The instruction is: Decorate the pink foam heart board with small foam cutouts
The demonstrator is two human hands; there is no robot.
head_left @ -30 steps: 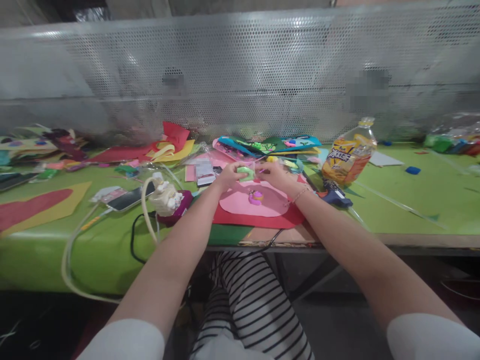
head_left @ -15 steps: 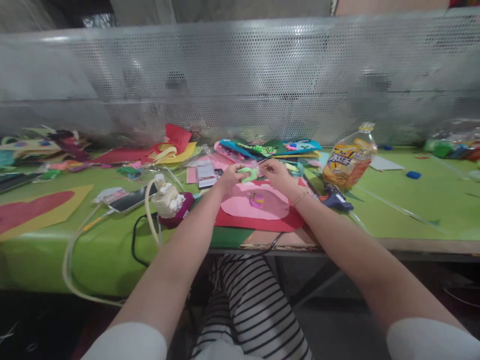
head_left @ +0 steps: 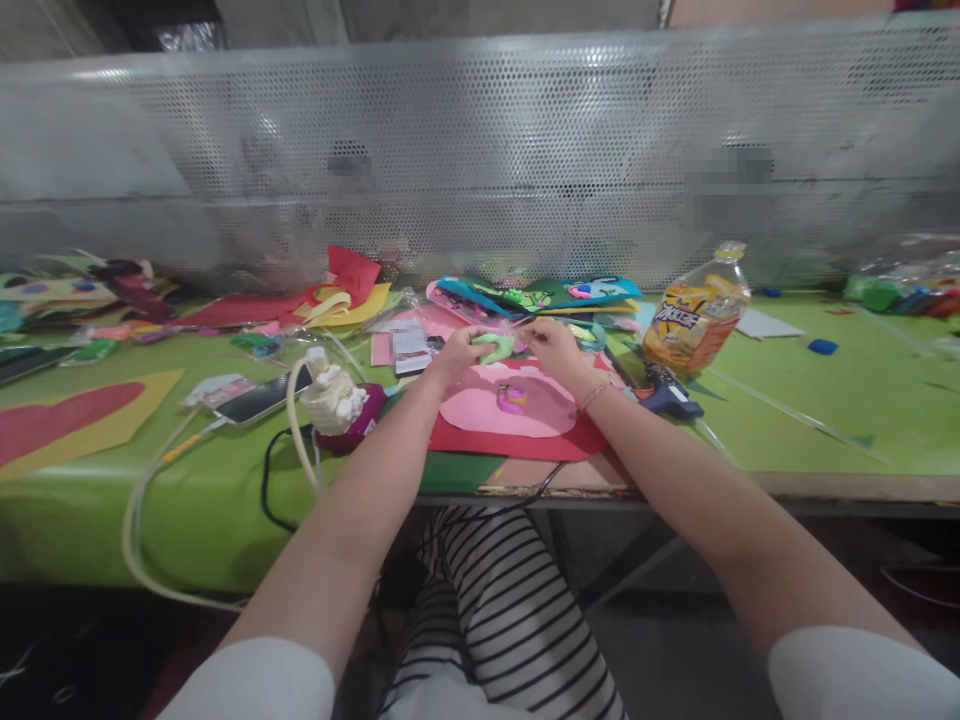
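My left hand is closed around a light green lump that looks like soft modelling clay. At the lump's right end, my right hand pinches what seems to be clear plastic wrapping, though its fingertips are partly blurred. Below both hands, a rounded pink paper cutout lies on a red sheet. A small purple and yellow curled shape sits on the pink paper.
A glue gun lies right of my right forearm, in front of a plastic bottle. Left are a power adapter with cables and a phone. Coloured felt pieces are piled behind, before a perforated metal panel.
Both hands stay at the green lump with barely any movement. The whole view has shifted very slightly.
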